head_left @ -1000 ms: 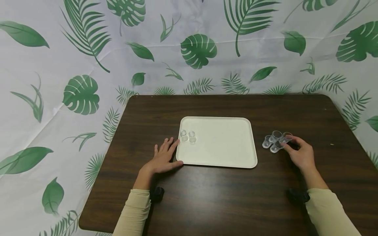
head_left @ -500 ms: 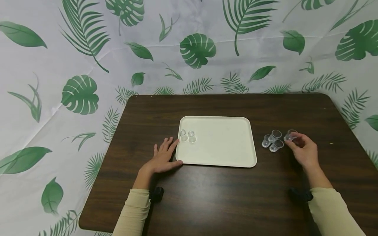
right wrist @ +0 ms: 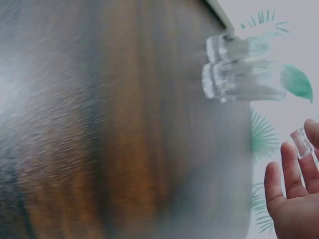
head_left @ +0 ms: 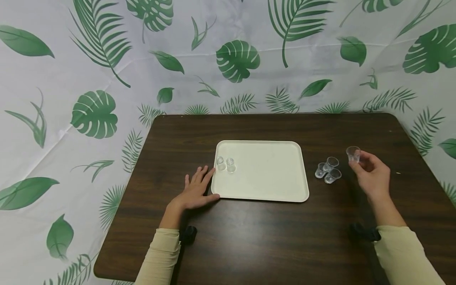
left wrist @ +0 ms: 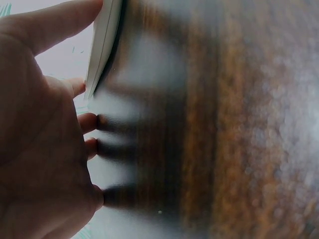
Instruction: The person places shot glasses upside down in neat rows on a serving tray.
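My right hand (head_left: pixel 374 174) pinches a clear shot glass (head_left: pixel 353 153) between thumb and fingers, raised over the right side of the table. Just left of it, several more clear shot glasses (head_left: pixel 333 176) stand upright in a close cluster; the right wrist view shows their thick bases (right wrist: pixel 214 79). My left hand (head_left: pixel 194 194) lies spread with straight fingers, thumb and index fingertip at the left edge of a cream tray (head_left: pixel 267 178). Two small glasses (head_left: pixel 230 165) stand mouth down near that tray's left side. The left wrist view shows the thumb (left wrist: pixel 60 22) against the tray rim.
The dark wood table (head_left: pixel 249 241) has rounded corners. Behind it and on the left hangs a white cloth (head_left: pixel 199 35) printed with green leaves. A black wrist strap device (head_left: pixel 189 234) sits at each sleeve cuff.
My right hand has pulled one shot glass out of the cluster, lifting it up and to the right. The left hand has stayed at the tray.
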The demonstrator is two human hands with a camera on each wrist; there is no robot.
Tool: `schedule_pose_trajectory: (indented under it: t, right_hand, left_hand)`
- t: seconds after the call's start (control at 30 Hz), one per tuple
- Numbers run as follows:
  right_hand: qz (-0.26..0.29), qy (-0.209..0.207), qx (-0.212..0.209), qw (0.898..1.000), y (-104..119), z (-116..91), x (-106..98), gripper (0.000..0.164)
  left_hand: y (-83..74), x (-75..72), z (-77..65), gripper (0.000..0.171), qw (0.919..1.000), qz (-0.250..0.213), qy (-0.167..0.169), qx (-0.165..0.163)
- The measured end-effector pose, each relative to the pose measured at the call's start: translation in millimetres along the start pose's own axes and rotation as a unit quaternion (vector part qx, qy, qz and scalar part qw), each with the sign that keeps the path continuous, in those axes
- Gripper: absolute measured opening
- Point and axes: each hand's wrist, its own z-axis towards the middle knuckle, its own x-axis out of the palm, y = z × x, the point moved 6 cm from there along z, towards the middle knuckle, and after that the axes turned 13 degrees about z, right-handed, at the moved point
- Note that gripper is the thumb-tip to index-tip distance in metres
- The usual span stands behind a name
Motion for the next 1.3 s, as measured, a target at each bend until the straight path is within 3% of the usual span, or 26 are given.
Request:
schedule_pose_trajectory:
  t: [0.2, 0.33, 0.53, 0.77, 0.87, 1.1, 1.3]
  right_hand:
    - [-0.027, -0.010, -0.060, 0.998, 24, 1, 7, 0.037]
    - [-0.055, 0.004, -0.117, 0.992, 43, 0, 18, 0.035]
    - [-0.062, 0.058, -0.191, 0.978, 69, -4, 44, 0.033]
    - [-0.118, 0.133, -0.232, 0.956, 86, -14, 84, 0.034]
    - [-0.136, 0.162, -0.250, 0.945, 91, -21, 101, 0.034]
    - [-0.186, 0.217, -0.327, 0.901, 102, -39, 142, 0.033]
    - [-0.218, 0.247, -0.368, 0.870, 106, -55, 170, 0.035]
  left_hand:
    - [1.2, -0.3, -0.1, 0.090, 1.0000, 0.000, -0.002, 0.002]
    - [2.1, -0.3, -1.2, 0.091, 1.0000, -0.001, -0.002, 0.003]
    - [3.8, 1.0, -1.6, 0.092, 1.0000, -0.002, -0.007, 0.006]
    - [3.3, 0.2, -2.3, 0.090, 1.0000, -0.005, -0.006, -0.003]
    - [2.3, -0.4, -2.9, 0.090, 1.0000, -0.005, -0.005, -0.005]
    - [-0.1, -2.0, -3.4, 0.090, 0.9999, -0.009, -0.005, -0.002]
    - [-2.4, -3.1, -1.9, 0.091, 0.9999, -0.006, -0.007, 0.006]
